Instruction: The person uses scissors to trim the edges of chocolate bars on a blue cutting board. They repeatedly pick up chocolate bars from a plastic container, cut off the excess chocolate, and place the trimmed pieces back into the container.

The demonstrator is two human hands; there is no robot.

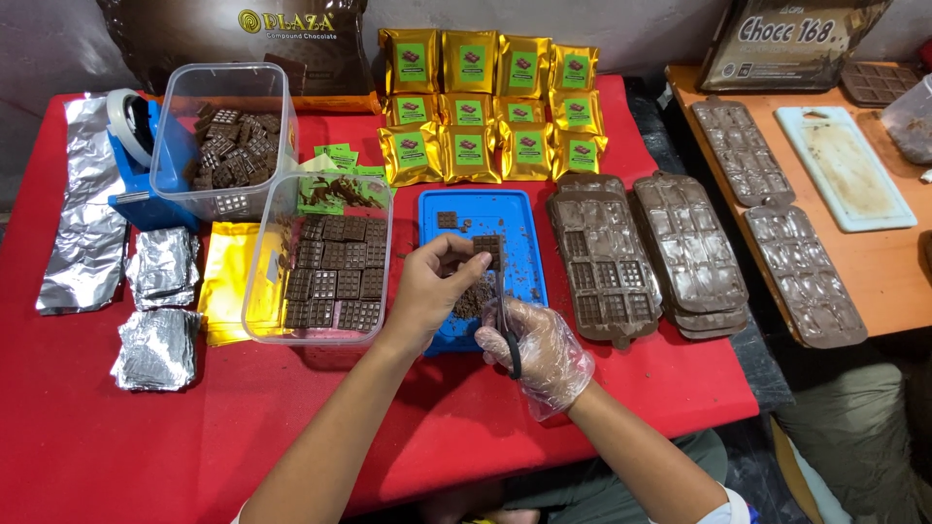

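Red table [116, 446], gold pouches [490, 102] behind blue tray [442, 340]

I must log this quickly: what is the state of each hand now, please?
Left hand: closed on a small chocolate bar, over the blue tray.
Right hand, in a clear glove: closed on black-handled scissors.

Chocolate-making workshop: moulds [604, 257], gold pouches [490, 105].
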